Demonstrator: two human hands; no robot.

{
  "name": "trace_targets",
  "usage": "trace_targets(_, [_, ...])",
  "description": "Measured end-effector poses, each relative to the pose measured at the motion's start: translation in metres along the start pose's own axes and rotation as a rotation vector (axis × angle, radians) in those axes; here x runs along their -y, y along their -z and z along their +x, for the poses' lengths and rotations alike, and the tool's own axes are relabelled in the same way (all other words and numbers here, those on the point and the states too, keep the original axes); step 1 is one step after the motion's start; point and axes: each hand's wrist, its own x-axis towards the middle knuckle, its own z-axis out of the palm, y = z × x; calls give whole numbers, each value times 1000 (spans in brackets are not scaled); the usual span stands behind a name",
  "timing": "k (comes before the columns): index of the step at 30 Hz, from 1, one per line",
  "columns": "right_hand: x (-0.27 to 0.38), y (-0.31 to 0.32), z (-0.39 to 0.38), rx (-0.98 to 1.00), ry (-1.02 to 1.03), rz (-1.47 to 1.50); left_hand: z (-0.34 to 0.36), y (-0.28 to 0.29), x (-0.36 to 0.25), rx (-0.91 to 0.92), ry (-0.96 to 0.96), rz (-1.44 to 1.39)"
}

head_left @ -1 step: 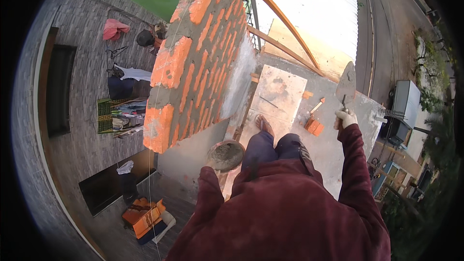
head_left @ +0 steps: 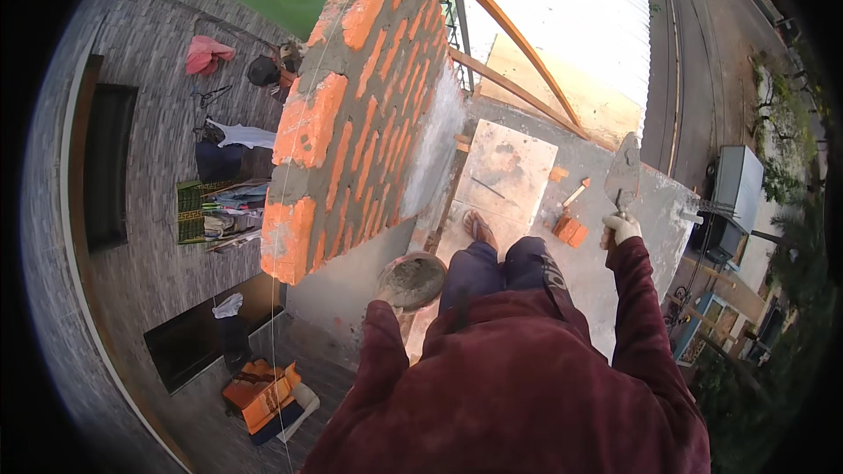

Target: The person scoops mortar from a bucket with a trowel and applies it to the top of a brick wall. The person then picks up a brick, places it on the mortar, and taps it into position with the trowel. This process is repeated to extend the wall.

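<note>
1. Left of the brick wall (head_left: 351, 123) there's a green rack (head_left: 189, 211) with clothes (head_left: 233, 197) piled on it. Just laundry parked out of the way, I'd guess.
2. A thin string (head_left: 272, 333) runs past the near end of the brick wall. Looks pretty straight, so probably strung there as a guide line.
3. Just right of the brick wall's near bottom corner is the left hand (head_left: 385, 297), at the side of the tub. The sleeve (head_left: 384, 333) hides most of it, so I can't tell if the fingers are closed on anything.
4. Right next to that, the tub (head_left: 411, 255) of grey mortar (head_left: 417, 283). Makes sense near the brick wall: short reach for scooping.
5. Further right of the brick wall, a pale board (head_left: 518, 154) with a dark rod (head_left: 487, 187) lying on it.
6. Trousers (head_left: 514, 268), right of the brick wall too: pale lettering down one leg, the only writing I can make out on anything close.
7. Loose brick (head_left: 571, 230), farther right again, maybe kept handy as a spare.
8. Farthest from the brick wall on this side, the right hand (head_left: 623, 228) is wrapped around the handle of the trowel (head_left: 625, 171), blade pointing away from the body, likely for easy control.
</note>
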Motion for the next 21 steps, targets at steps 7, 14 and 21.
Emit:
trace_targets(7, [3, -19, -6, 121, -351, 133, 11, -159, -52, 15, -5, -36])
trace_targets(14, [7, -104, 73, 367, -547, 481, -9, -294, -137, 135, -49, -43])
trace_targets(21, [-42, -140, 100, 452, -566, 379, 33, -424, -181, 265, -95, -57])
